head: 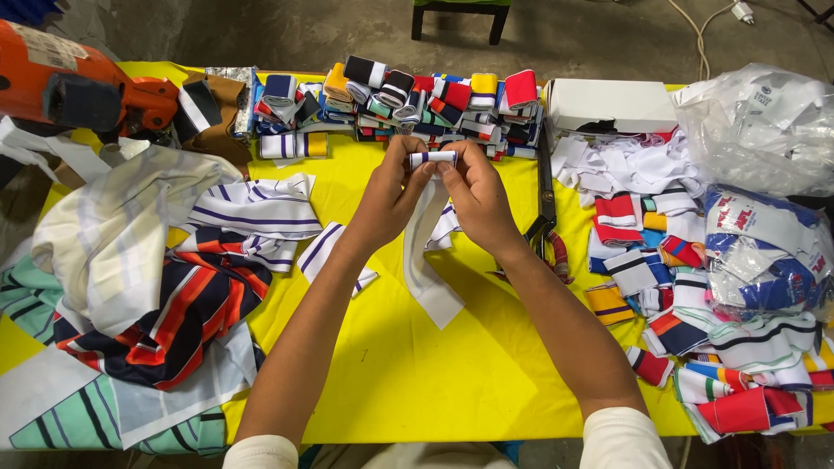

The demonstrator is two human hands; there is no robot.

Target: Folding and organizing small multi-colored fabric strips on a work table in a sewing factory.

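My left hand (388,195) and my right hand (476,198) meet above the yellow table (408,365), both pinching the folded top of a white ribbed fabric strip (423,252) with dark purple stripes. Its loose end hangs down onto the table between my wrists. Just beyond my fingers lies a row of rolled striped fabric bands (408,100) in many colours. More white striped strips (326,247) lie to the left of my left wrist.
Black scissors with red handles (546,204) lie right of my right hand. A white box (608,102) and plastic bags (764,130) sit at the right above loose striped bands (695,287). Striped cloth pieces (165,304) pile at the left beside an orange machine (78,87).
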